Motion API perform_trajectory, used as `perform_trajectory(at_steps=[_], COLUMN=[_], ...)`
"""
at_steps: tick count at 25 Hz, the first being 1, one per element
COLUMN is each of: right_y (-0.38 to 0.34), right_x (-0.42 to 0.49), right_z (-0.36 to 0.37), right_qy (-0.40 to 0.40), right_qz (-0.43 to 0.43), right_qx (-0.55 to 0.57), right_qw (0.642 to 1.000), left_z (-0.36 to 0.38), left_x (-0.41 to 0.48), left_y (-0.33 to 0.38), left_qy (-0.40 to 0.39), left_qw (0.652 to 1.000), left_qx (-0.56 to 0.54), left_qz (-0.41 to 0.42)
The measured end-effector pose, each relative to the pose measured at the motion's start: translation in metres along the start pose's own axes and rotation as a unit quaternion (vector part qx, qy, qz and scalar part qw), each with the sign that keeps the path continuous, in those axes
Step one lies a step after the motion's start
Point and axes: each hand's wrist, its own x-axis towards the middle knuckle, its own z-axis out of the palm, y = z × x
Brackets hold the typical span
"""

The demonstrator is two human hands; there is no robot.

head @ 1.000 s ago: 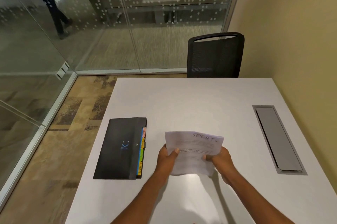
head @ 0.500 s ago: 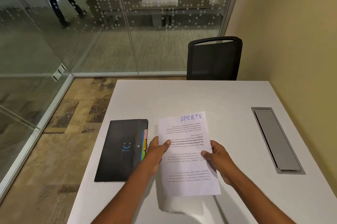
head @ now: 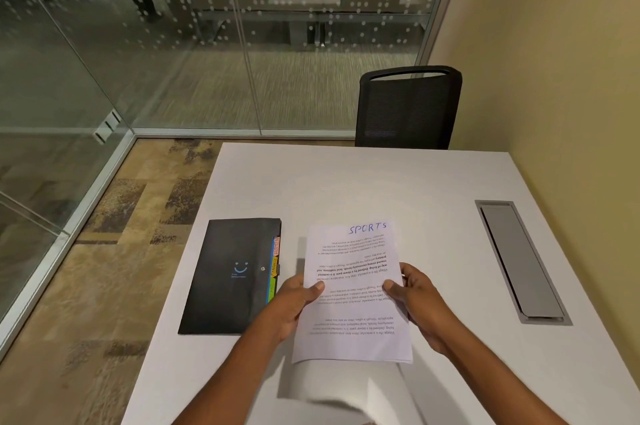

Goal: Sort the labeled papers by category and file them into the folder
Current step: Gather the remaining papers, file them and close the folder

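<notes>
The sheet [head: 353,307], which a second ago was bowed and gathered low between the hands, is now spread flat and held above the table [head: 381,182], much as it was half a second ago. It is kept just right of the folder [head: 232,275], with a strip of bare table seen between the two at the far end. The left hand [head: 292,303] is closed on the sheet's left edge and the right hand [head: 419,300] on its right edge; each thumb is laid on top, and the fingers beneath are hidden by the paper. "SPORTS" is written in blue at the far right corner and is read more clearly than a second ago, when it was faint. The printed lines are turned upside down to the camera, and only a few words can be made out. The folder is left lying closed and flat on the table's left side, as before; its near right corner is covered by the left hand and wrist. Coloured tabs [head: 275,265] are seen along its right edge, but their lettering cannot be read. A pale blurred shape [head: 343,397] below the sheet's near edge cannot be identified. Both forearms are cut off by the bottom of the view. The chair [head: 408,106] is partly hidden behind the table's far edge.
</notes>
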Motion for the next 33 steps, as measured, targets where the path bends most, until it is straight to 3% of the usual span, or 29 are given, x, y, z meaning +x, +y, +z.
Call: perform_trajectory(at_steps=[3, 6, 7, 8, 10, 11, 12, 14, 18, 21, 25, 27, 29, 31, 33], right_y=[-0.012, -0.016, -0.016, -0.017, -0.024, -0.028, -0.032, -0.036, -0.044, -0.052, -0.054, -0.051, -0.047, -0.042, -0.038], right_x=[-0.008, -0.012, -0.013, -0.013, -0.009, -0.007, -0.006, -0.004, -0.002, 0.001, 0.010, 0.015, 0.021, 0.026, 0.028], right_z=[-0.004, -0.018, -0.025, -0.030, -0.036, -0.034, -0.031, -0.023, -0.012, -0.007, -0.008, -0.012, -0.016, -0.020, -0.023], right_qy=[-0.013, 0.000, -0.005, -0.012, -0.040, -0.056, -0.070, -0.092, -0.105, -0.118, -0.129, -0.140, -0.153, -0.159, -0.152], right_qz=[-0.031, -0.158, -0.236, -0.317, -0.452, -0.489, -0.518, -0.558, -0.598, -0.617, -0.626, -0.620, -0.609, -0.598, -0.593], right_qx=[-0.011, -0.105, -0.205, -0.331, -0.519, -0.564, -0.586, -0.595, -0.580, -0.584, -0.594, -0.601, -0.608, -0.610, -0.614], right_qw=[0.999, 0.982, 0.950, 0.889, 0.725, 0.663, 0.620, 0.571, 0.543, 0.514, 0.489, 0.485, 0.486, 0.495, 0.499], left_z=[-0.005, -0.011, -0.012, -0.012, -0.012, -0.012, -0.012, -0.013, -0.016, -0.015, -0.037, -0.057, -0.080, -0.101, -0.118], left_x=[-0.003, -0.007, -0.009, -0.011, -0.015, -0.017, -0.018, -0.018, -0.015, -0.011, 0.015, 0.025, 0.035, 0.041, 0.050], left_y=[-0.002, -0.004, -0.005, -0.005, -0.009, -0.011, -0.013, -0.017, -0.019, -0.020, -0.030, -0.028, -0.029, -0.032, -0.034], left_qy=[0.002, 0.011, 0.011, 0.005, -0.020, -0.034, -0.048, -0.072, -0.112, -0.090, 0.124, 0.265, 0.353, 0.379, 0.352], left_qw=[1.000, 1.000, 1.000, 1.000, 1.000, 0.999, 0.998, 0.996, 0.992, 0.994, 0.988, 0.945, 0.855, 0.777, 0.762], left_qx=[0.010, -0.002, -0.009, -0.011, 0.002, 0.008, 0.013, 0.005, -0.024, -0.008, 0.074, 0.192, 0.380, 0.503, 0.540], left_qz=[-0.001, -0.005, -0.006, -0.009, -0.021, -0.030, -0.041, -0.056, -0.062, -0.061, -0.062, -0.028, -0.004, -0.013, -0.069])
